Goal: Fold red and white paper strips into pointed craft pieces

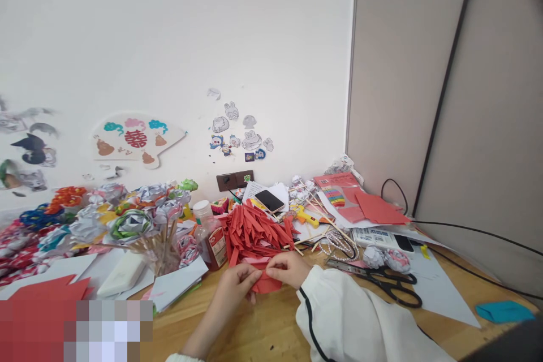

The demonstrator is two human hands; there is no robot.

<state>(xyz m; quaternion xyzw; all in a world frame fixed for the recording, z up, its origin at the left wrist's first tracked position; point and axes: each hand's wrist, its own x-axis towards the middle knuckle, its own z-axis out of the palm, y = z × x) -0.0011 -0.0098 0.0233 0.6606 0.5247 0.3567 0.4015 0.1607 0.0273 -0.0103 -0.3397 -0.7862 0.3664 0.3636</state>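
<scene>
Our left hand [238,283] pinches the near-side red paper [268,285] between thumb and fingers, and our right hand [292,267] grips the same piece, thumb and fingertips drawn together on it. We have the two thumbs close to each other, with the paper lying between the hands, just above the wooden table [280,336]; how the fingers sit behind it, we cannot tell.

Taking our hands as the dial's centre and twelve as the wall, we see a heap of folded red strips [254,235] at twelve o'clock, just beyond our fingers. A phone [270,201] lies behind it, also at twelve. At ten o'clock, near the heap, a white-capped bottle [210,240] stands upright. We find a yellow glue gun [308,217] at one o'clock among thin wooden sticks, and a string of beads [339,247] at two. Black-handled scissors [396,284] lie at three, and well apart in that direction rests a folded turquoise paper [504,311].

Between nine and ten, we have a bunch of paper flowers [133,225] on sticks; a white rounded case [122,274] lies at nine o'clock, with flat red sheets [48,288] farther out.
</scene>
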